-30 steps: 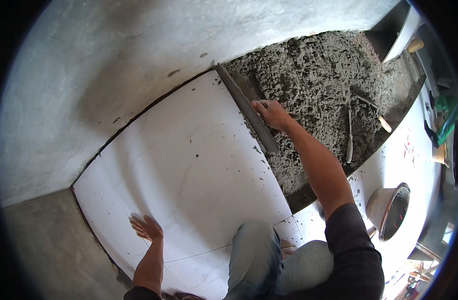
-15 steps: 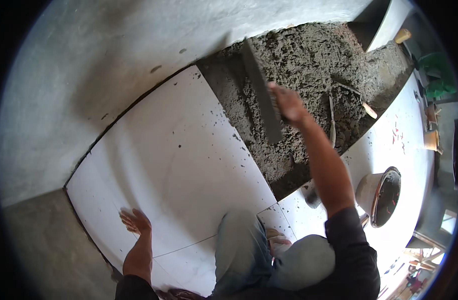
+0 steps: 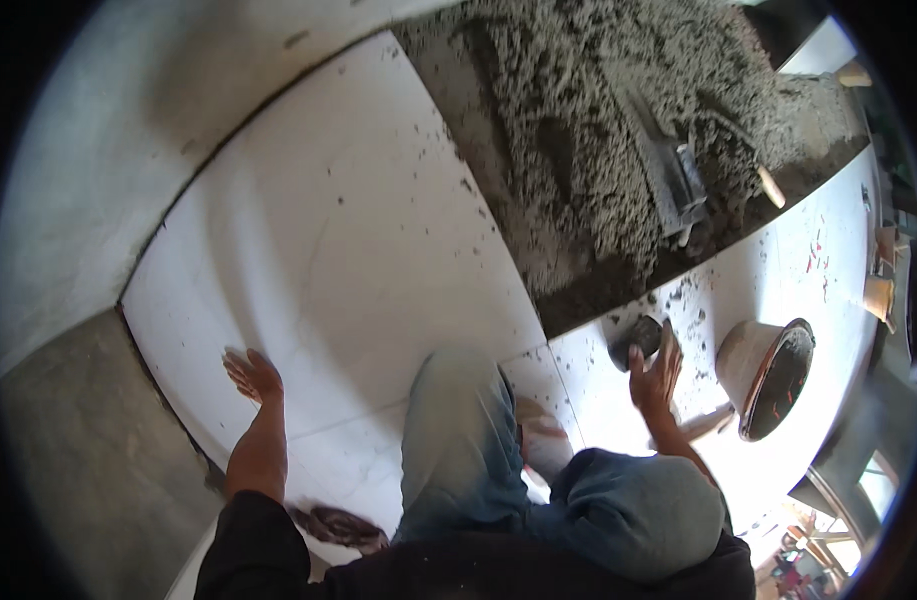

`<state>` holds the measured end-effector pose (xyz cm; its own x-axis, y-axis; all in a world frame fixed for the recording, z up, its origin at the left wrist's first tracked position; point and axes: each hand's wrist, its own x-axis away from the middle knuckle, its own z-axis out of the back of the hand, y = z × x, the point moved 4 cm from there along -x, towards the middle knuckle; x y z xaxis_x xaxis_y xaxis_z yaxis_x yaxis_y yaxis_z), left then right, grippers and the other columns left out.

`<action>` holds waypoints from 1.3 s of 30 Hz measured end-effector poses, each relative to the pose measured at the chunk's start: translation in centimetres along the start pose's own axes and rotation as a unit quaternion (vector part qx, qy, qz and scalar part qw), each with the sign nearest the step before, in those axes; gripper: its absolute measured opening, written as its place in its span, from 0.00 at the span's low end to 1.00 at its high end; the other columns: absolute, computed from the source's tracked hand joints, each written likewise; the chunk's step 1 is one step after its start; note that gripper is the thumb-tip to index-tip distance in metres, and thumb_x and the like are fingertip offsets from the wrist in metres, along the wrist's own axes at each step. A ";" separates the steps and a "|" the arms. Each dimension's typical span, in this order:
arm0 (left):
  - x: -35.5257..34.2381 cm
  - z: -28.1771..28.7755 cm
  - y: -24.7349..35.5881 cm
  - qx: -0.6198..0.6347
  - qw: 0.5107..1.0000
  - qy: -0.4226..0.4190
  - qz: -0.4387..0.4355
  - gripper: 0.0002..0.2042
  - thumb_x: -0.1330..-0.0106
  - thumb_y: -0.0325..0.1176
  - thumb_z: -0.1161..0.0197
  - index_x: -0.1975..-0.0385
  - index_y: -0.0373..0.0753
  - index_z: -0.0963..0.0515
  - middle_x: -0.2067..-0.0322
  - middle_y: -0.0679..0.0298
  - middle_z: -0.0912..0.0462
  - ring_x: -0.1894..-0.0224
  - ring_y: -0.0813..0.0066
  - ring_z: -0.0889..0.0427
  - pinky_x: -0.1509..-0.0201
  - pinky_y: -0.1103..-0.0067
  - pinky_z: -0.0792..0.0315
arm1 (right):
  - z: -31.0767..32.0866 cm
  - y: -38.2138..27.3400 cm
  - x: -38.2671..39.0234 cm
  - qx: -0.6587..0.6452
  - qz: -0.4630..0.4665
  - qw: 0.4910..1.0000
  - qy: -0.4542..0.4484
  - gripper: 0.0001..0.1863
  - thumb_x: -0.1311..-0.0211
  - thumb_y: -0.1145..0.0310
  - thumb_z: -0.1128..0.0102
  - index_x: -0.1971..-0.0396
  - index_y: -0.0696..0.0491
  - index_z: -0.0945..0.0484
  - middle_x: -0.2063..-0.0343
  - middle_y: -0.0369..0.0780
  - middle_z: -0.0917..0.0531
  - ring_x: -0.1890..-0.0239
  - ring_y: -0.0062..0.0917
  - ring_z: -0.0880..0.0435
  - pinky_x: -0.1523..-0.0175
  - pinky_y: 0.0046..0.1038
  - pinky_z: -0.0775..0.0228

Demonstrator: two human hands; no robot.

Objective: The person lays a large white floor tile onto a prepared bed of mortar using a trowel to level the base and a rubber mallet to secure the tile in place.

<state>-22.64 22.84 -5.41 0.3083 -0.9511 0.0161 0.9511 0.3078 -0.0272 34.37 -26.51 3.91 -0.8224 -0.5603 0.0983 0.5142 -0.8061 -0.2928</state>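
Observation:
My left hand (image 3: pixel 253 376) rests with its fingers stretched out on a large white floor tile (image 3: pixel 328 240). Beside my right knee, my right hand (image 3: pixel 658 372) is at a dark, round block (image 3: pixel 636 343) that looks like a rubber mallet head. Thumb and fingers are apart at the block's near edge; no firm grip shows. A plastering float (image 3: pixel 668 175) with a dark blade lies on the grey mortar bed (image 3: pixel 578 130), free of my hands. Right of it is a trowel, its pale wooden handle (image 3: pixel 770 187) toward the mortar's edge.
A bucket (image 3: pixel 763 375) with grey mix inside stands on the white tiles at right. Mortar crumbs dot the tile edges. A bare plaster wall (image 3: pixel 88 170) borders the tile on the left. A brown crumpled item (image 3: pixel 338 525) lies near my left arm.
My right hand has let go of the float, now lying on the mortar farther right, and has come back to the dark block. My left hand stays on the tile. The view has shifted.

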 end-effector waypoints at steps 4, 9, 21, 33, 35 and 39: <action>5.8 -0.2 -3.5 -0.027 0.999 -0.030 0.037 0.35 0.32 0.62 0.65 0.29 0.49 0.55 0.28 0.64 0.56 0.27 0.64 0.55 0.28 0.62 0.56 | 0.5 3.6 7.0 -0.032 -0.052 0.996 -0.071 0.43 0.41 0.40 0.45 0.35 0.56 0.44 0.49 0.54 0.30 0.46 0.48 0.33 0.42 0.47 0.42; 17.2 -1.0 1.9 -0.077 0.990 0.066 -0.100 0.33 0.29 0.50 0.56 0.33 0.32 0.49 0.33 0.46 0.47 0.32 0.45 0.46 0.35 0.51 0.47 | -1.3 7.2 7.5 -0.013 -0.060 0.991 -0.122 0.19 0.39 0.58 0.39 0.59 0.58 0.31 0.70 0.49 0.22 0.72 0.41 0.23 0.67 0.39 0.32; 29.4 6.5 46.5 0.266 0.717 -0.258 -0.590 0.34 0.37 0.41 0.44 0.33 0.35 0.46 0.31 0.50 0.51 0.28 0.52 0.56 0.29 0.55 0.60 | 0.8 -8.1 -7.9 -0.322 -0.136 0.932 -0.100 0.19 0.32 0.56 0.47 0.73 0.59 0.28 0.86 0.37 0.28 0.81 0.19 0.33 0.76 0.29 0.40; 19.3 4.5 41.0 -0.012 0.844 -0.007 -0.536 0.30 0.29 0.52 0.62 0.30 0.47 0.51 0.29 0.55 0.56 0.27 0.50 0.62 0.30 0.47 0.69 | 0.4 -16.7 -7.4 -0.294 0.105 0.902 -0.299 0.16 0.36 0.61 0.48 0.54 0.56 0.32 0.70 0.51 0.19 0.68 0.47 0.18 0.64 0.43 0.26; 19.4 4.5 41.2 0.028 0.837 -0.004 -0.546 0.30 0.29 0.52 0.63 0.30 0.47 0.52 0.29 0.56 0.56 0.27 0.49 0.61 0.31 0.46 0.68 | -2.2 -16.5 -7.6 -0.166 0.168 0.906 -0.352 0.17 0.34 0.55 0.49 0.60 0.55 0.31 0.67 0.50 0.20 0.68 0.47 0.19 0.63 0.45 0.26; 18.8 3.4 40.5 0.009 0.844 -0.012 -0.536 0.30 0.29 0.50 0.62 0.29 0.47 0.53 0.29 0.56 0.57 0.28 0.49 0.60 0.31 0.45 0.68 | -1.2 -19.2 -6.9 -0.200 0.212 0.894 -0.340 0.21 0.34 0.48 0.52 0.65 0.54 0.31 0.71 0.49 0.19 0.70 0.46 0.17 0.66 0.44 0.24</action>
<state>21.72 17.50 -2.85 -0.7289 -0.6833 0.0424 0.6845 -0.7284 0.0301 29.91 -6.89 7.69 -0.1659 -0.8950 0.4140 0.5044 -0.4377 -0.7443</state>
